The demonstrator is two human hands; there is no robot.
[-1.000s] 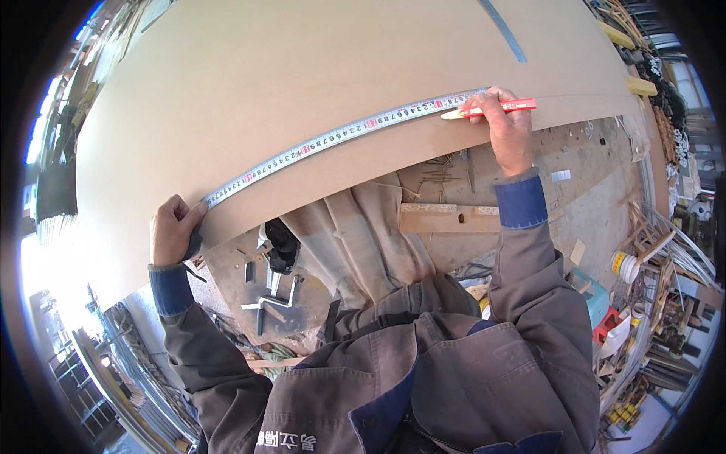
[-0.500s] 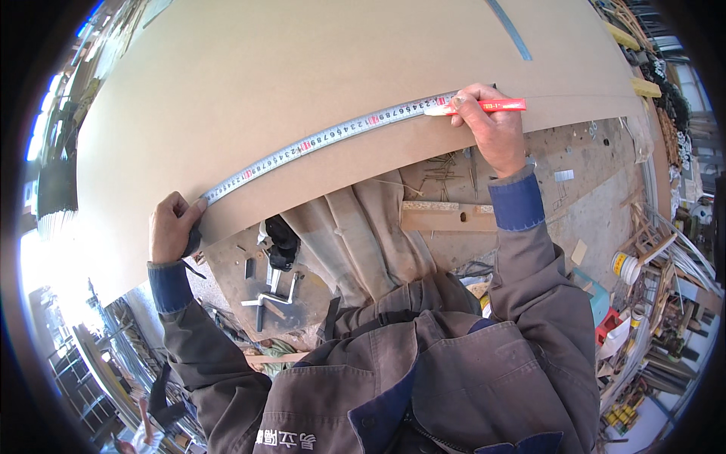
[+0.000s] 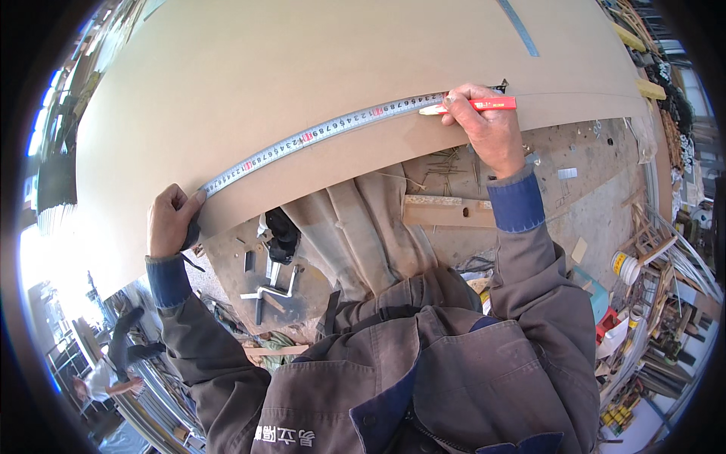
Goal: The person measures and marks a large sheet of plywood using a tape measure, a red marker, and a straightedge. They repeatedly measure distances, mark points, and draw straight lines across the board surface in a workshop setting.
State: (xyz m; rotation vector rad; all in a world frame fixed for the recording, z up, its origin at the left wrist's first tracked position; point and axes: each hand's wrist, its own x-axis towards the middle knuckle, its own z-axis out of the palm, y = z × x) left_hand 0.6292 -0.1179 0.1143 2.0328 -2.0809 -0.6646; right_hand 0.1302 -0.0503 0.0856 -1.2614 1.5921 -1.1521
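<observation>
A large tan board [image 3: 265, 68] spreads in front of me. Across it, near its close edge, runs the silver blade of a tape measure [image 3: 333, 129]. At the board's left near corner my left hand [image 3: 168, 221] is closed round the dark tape case, which is mostly hidden, with the thumb at the blade. My right hand [image 3: 490, 136] grips a red carpenter's pencil [image 3: 495, 103] at the other end of the tape. The pencil's pale tip points left, just below the blade. The tape's dark end hook shows beyond my fingers.
A steel ruler [image 3: 519, 29] lies farther back on the board. Below the board are a wooden strip [image 3: 446, 213], scattered nails or screws [image 3: 446, 163] and a metal clamp-like tool [image 3: 268, 291]. At right, a white tub [image 3: 626, 267] stands among clutter. Another person [image 3: 102, 378] is at lower left.
My right hand and the pencil have shifted slightly left along the tape, uncovering more of its end. My left hand has barely moved. The other person has come further into view.
</observation>
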